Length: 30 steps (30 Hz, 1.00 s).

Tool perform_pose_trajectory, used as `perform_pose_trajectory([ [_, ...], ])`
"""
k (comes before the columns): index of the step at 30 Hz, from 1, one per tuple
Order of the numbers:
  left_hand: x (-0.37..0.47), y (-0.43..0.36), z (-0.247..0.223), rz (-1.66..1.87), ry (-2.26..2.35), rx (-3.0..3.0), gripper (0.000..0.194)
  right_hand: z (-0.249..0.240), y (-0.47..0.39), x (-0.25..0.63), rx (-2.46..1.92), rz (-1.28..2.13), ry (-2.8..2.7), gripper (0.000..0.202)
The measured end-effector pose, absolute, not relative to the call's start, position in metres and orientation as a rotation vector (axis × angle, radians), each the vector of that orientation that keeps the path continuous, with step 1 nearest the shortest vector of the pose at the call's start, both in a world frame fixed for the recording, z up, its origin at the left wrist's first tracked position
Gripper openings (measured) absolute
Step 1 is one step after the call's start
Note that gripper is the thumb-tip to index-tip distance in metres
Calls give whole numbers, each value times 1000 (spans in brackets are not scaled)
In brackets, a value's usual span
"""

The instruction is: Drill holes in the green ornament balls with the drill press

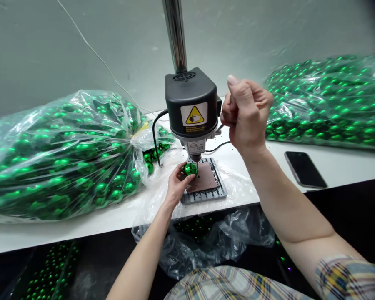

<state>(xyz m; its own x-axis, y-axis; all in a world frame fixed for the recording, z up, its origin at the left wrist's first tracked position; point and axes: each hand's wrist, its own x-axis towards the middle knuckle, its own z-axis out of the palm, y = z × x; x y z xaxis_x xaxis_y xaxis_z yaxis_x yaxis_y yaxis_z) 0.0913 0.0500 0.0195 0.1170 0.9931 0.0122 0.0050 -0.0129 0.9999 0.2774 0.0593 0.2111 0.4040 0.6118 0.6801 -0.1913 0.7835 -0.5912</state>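
Between the thumb and fingers of my left hand point(178, 183) is a shiny green ball point(190, 169), held beside the bit under the head of a black drill press point(192, 100). Below the ball lies a pinkish-brown square board point(206, 179) on the grey slotted base plate point(220, 192). My right hand point(248, 110) is raised in a fist at the right side of the drill head; its curled fingers hide whatever they grip there.
A clear bag of green balls point(65, 158) lies on the left, another bag point(328, 104) at the back right. A black phone point(304, 168) rests on the white table point(112, 221). Crumpled plastic point(218, 241) hangs over the front edge, with more green balls below.
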Motion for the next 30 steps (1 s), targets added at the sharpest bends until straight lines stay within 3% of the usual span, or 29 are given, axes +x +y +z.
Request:
perform_pose_trajectory([
  [10,98,51,15,1083,1327,1682,56,211,60,278,-496,503,-1052,58],
  [19,105,47,15,1090,1184,2015,48,211,60,277,-512,475,-1057,59],
  [30,109,43,-3,1148,1140,1597,52,213,55,276,-611,461,-1058,63],
])
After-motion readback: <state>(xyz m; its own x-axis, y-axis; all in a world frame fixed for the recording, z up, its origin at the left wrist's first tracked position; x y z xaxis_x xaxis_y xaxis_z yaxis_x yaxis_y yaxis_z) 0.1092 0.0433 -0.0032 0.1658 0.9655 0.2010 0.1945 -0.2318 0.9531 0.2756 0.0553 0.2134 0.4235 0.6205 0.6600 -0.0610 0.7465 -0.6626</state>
